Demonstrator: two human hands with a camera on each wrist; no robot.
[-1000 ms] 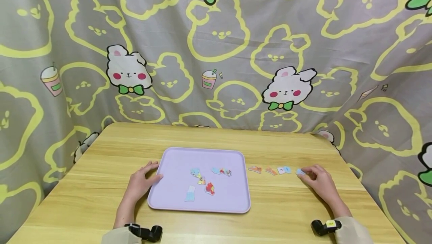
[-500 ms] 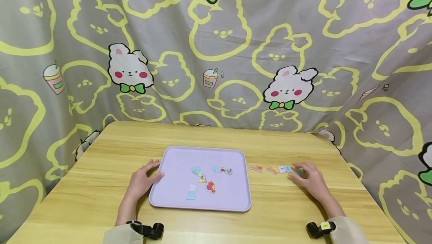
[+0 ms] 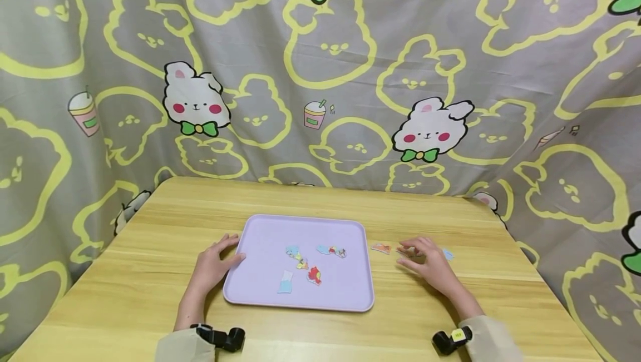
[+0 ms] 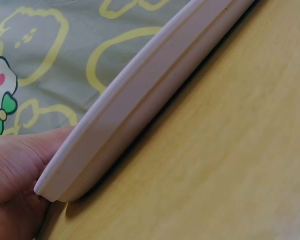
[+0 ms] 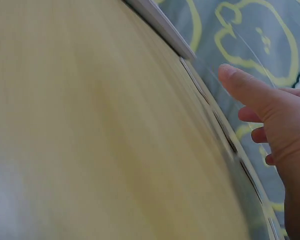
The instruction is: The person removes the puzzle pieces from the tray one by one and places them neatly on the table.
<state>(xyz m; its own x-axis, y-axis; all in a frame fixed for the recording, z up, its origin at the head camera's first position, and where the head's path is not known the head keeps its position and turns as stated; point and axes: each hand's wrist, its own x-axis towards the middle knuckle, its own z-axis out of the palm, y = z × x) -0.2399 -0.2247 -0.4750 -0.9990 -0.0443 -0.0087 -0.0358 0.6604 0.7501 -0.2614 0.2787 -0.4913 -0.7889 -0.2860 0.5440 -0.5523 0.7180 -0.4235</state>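
My left hand holds the left rim of a lilac tray, thumb over the edge; in the left wrist view the thumb goes behind the tray wall. On the tray lie several puzzle pieces: a red one, a white-and-blue one, a joined blue-and-yellow group and a joined strip. Right of the tray, my right hand hovers over a row of loose pieces, fingers apart, nothing between them. An orange piece and a blue piece show; the hand partly covers the others.
The wooden table reaches back to a grey cartoon-print curtain, which also runs along both sides. A black camera is strapped to the left wrist, another to the right.
My right hand has let go of the blue piece at the row's right end and moved left over the row. My left hand has stayed at the tray's rim.
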